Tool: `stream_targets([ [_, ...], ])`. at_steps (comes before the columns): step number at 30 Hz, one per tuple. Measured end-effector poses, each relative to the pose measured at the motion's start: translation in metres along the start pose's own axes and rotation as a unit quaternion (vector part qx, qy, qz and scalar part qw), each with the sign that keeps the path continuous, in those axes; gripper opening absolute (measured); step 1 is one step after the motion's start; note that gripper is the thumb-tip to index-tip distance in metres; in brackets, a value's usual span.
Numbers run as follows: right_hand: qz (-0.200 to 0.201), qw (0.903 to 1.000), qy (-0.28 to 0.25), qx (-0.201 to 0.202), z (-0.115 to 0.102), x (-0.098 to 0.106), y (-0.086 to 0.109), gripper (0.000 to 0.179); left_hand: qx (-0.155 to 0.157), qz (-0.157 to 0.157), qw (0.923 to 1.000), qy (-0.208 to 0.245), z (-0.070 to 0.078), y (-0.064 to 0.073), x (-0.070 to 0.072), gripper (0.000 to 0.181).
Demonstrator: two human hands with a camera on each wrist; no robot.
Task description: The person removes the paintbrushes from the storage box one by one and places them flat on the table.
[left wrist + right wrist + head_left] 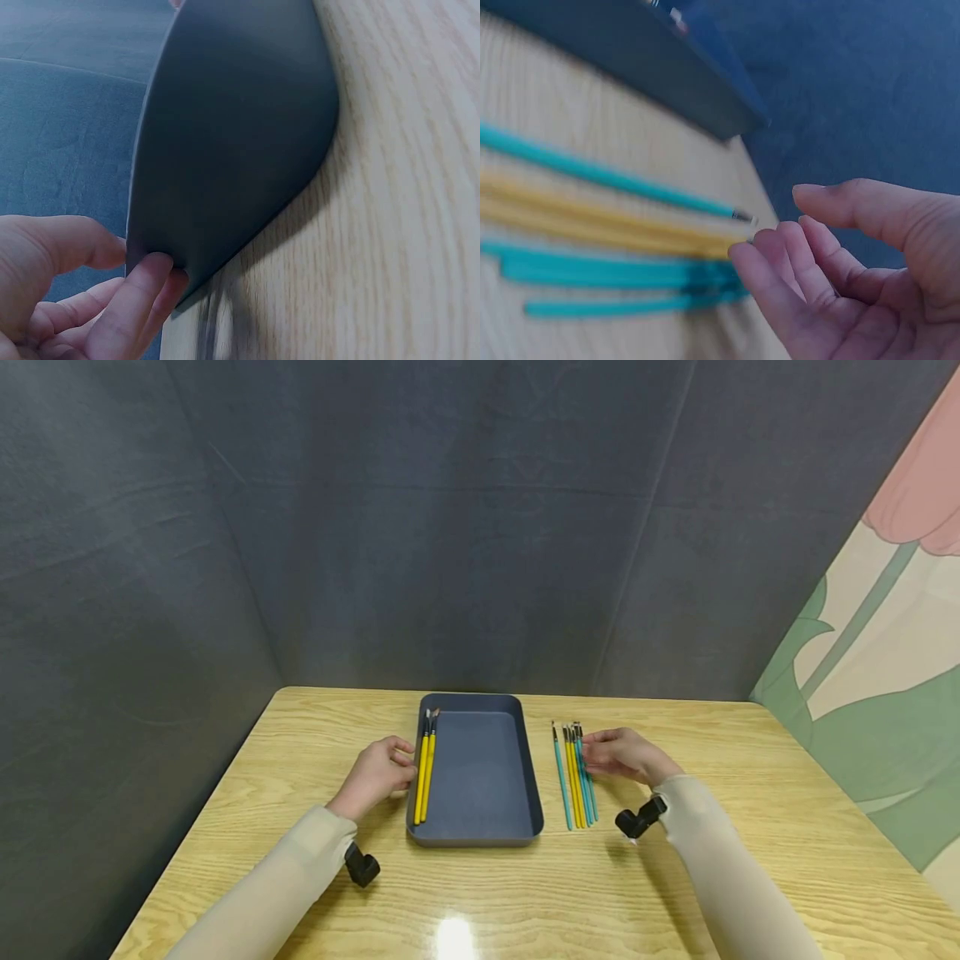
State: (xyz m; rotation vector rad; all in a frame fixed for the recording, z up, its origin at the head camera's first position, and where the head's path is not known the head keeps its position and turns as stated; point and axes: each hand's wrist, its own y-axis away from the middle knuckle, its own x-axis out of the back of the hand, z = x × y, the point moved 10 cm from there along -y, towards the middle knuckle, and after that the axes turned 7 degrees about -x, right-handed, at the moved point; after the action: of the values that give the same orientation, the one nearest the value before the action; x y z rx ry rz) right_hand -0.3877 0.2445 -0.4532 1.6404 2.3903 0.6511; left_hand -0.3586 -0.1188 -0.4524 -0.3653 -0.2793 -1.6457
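Observation:
A dark grey rectangular tray (480,842) lies on the table, with two yellow-handled paintbrushes (426,777) side by side along its left inner wall. My left hand (380,777) is at the tray's left side. In the left wrist view its thumb meets the rim while fingertips (154,266) press the outer wall. Right of the tray lies a row of paintbrushes, with yellow handles (576,785) between teal ones (562,785). My right hand (621,753) hovers at the row's right side near the bristle ends, thumb and fingers apart, holding nothing. Its fingers hide part of the teal brushes.
The wooden table (480,893) ends at a dark cloth backdrop (450,568) behind and on the left. A floral wall panel (885,693) stands on the right. Each wrist carries a small black camera (362,865).

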Motion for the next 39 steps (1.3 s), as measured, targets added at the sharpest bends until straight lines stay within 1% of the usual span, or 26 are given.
stream_targets([
  [4, 0.001, 0.9997, 0.017, 0.014, -0.016, -0.013, 0.003, 0.054, 0.001, -0.001, 1.0000, -0.002, 0.000, 0.000, 0.000, 0.033],
  [8, -0.010, 0.9989, 0.028, 0.036, -0.033, -0.031, 0.006, 0.052, 0.002, -0.001, 1.0000, -0.001, 0.000, 0.000, 0.000, 0.032],
  [12, -0.022, 0.9980, 0.023, 0.055, -0.048, -0.051, 0.007, 0.048, 0.002, -0.001, 1.0000, -0.001, 0.001, 0.000, 0.000, 0.032],
  [19, -0.031, 0.9972, 0.003, 0.068, -0.067, -0.078, 0.006, 0.047, 0.002, -0.002, 1.0000, -0.003, 0.001, 0.001, 0.000, 0.032],
  [26, -0.053, 0.9959, -0.025, 0.069, -0.083, -0.108, 0.003, 0.042, 0.001, -0.002, 1.0000, -0.006, 0.002, 0.000, 0.001, 0.032],
  [30, -0.069, 0.9947, -0.024, 0.072, -0.090, -0.128, -0.002, 0.042, -0.001, -0.002, 1.0000, -0.003, 0.003, 0.000, 0.001, 0.033],
  [34, -0.067, 0.9957, -0.027, 0.058, -0.093, -0.146, -0.013, 0.041, 0.000, -0.003, 1.0000, -0.004, 0.002, 0.000, 0.001, 0.033],
  [39, -0.050, 0.9975, -0.039, 0.032, -0.092, -0.166, -0.028, 0.037, 0.005, -0.002, 1.0000, -0.007, 0.001, 0.001, 0.001, 0.032],
])
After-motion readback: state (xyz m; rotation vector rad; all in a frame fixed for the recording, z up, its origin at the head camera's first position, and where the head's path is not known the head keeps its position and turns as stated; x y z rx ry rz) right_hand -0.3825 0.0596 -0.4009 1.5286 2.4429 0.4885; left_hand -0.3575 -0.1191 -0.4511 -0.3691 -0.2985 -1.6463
